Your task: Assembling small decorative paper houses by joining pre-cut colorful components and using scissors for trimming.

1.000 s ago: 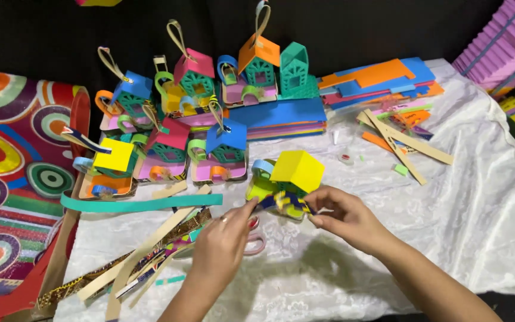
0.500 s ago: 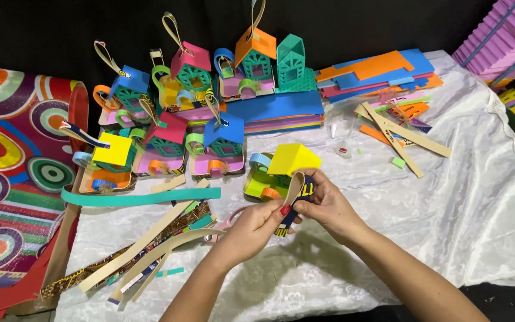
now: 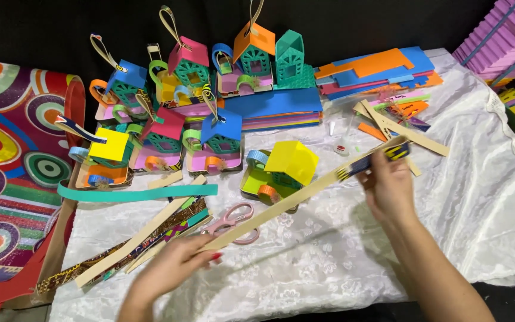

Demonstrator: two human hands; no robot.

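Note:
My left hand [image 3: 171, 269] pinches the near end of a long cream paper strip [image 3: 293, 198] low over the white cloth. My right hand [image 3: 388, 185] grips the strip's far end, where its patterned side shows, so the strip stretches slanting between both hands. Behind the strip stands a small foam house with a yellow roof [image 3: 282, 170] on a green base. Pink-handled scissors [image 3: 230, 222] lie under the strip near my left hand.
Several finished foam houses [image 3: 192, 101] stand in rows at the back. Stacked foam sheets [image 3: 377, 68] lie back right, loose strips [image 3: 138, 238] and a teal strip [image 3: 138, 192] at left, patterned paper [image 3: 7, 179] far left, on a white cloth [image 3: 478, 226].
Both hands were close together at the yellow-roofed house. They have moved apart, left hand down-left and right hand to the right, drawing the long strip out between them.

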